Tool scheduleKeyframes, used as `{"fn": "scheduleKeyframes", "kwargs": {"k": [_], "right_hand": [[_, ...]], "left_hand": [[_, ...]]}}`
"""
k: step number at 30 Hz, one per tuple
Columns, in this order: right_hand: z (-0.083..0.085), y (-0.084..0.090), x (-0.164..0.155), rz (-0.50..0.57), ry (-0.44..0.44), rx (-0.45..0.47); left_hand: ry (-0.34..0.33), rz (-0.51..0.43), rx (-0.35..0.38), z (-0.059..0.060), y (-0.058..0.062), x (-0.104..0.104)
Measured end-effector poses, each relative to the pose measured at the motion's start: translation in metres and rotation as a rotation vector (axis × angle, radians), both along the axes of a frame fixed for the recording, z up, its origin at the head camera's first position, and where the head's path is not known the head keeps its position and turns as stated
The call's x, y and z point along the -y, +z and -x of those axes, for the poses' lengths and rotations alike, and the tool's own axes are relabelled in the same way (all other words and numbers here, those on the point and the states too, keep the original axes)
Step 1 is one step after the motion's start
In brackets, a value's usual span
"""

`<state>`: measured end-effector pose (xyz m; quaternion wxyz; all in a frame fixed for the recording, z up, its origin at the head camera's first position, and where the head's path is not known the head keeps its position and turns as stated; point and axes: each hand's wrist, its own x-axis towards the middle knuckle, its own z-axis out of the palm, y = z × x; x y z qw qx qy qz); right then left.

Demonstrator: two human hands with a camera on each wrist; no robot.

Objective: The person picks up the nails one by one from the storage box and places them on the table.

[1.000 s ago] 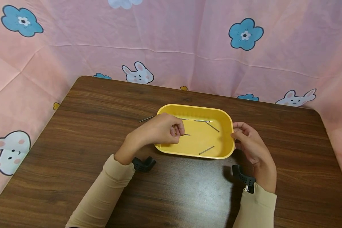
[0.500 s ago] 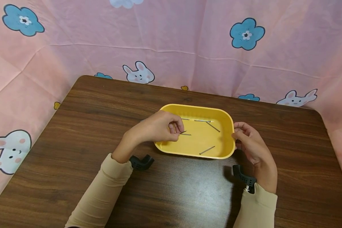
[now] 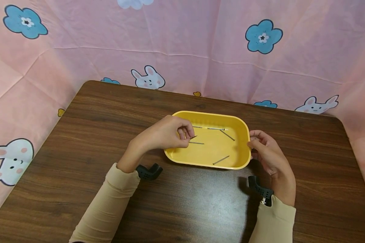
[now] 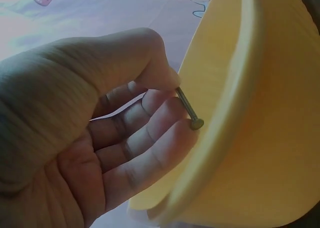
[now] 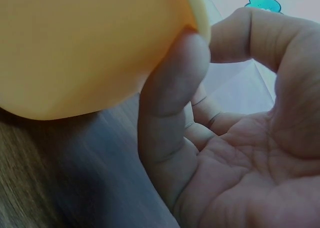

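While the head camera is looking down, the left hand (image 3: 167, 135) is hovering over the left end of the yellow tray (image 3: 244, 148), which is sitting near the middle of the worktop (image 3: 79, 135), closer to its far edge. Thumb and forefinger are pinching a nail (image 3: 194, 137), held just above the tray floor by the left wall. Another nail (image 3: 196, 143) is lying on the floor right under the held one, two more (image 3: 216, 129) are resting along the far wall, one (image 3: 227, 135) is slanting toward the right end, and one (image 3: 221, 160) is lying near the front wall. The right hand (image 3: 269, 155) is bracing the tray's right end, fingers curling against the rim. Pink cloth (image 3: 182, 47) printed with rabbits and blue flowers is hanging behind the worktop's far edge.

From the left wrist camera, the left hand (image 4: 90, 138) is showing its palm, the other fingers loosely curled, and the thumb tip is pressing the nail (image 4: 190, 109) against a finger; the nail's flat head is pointing at the tray wall (image 4: 240, 87), just beside it, and whether they are touching is unclear.

From the right wrist camera, the right hand (image 5: 235, 153) is gripping the tray (image 5: 90, 47): the thumb is pressing on the outer wall at the rim, while the fingers are bending over behind it.
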<state>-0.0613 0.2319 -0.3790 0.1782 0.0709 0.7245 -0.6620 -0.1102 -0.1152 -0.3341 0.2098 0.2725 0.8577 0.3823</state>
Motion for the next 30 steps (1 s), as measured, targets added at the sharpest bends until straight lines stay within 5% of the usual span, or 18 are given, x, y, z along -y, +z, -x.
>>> {"fn": "scheduleKeyframes", "kwargs": {"k": [30], "right_hand": [[0.002,-0.002,-0.002,-0.013,0.01,0.005]], "left_hand": [[0.081,-0.117,0.0,0.004,0.005,0.015]]}}
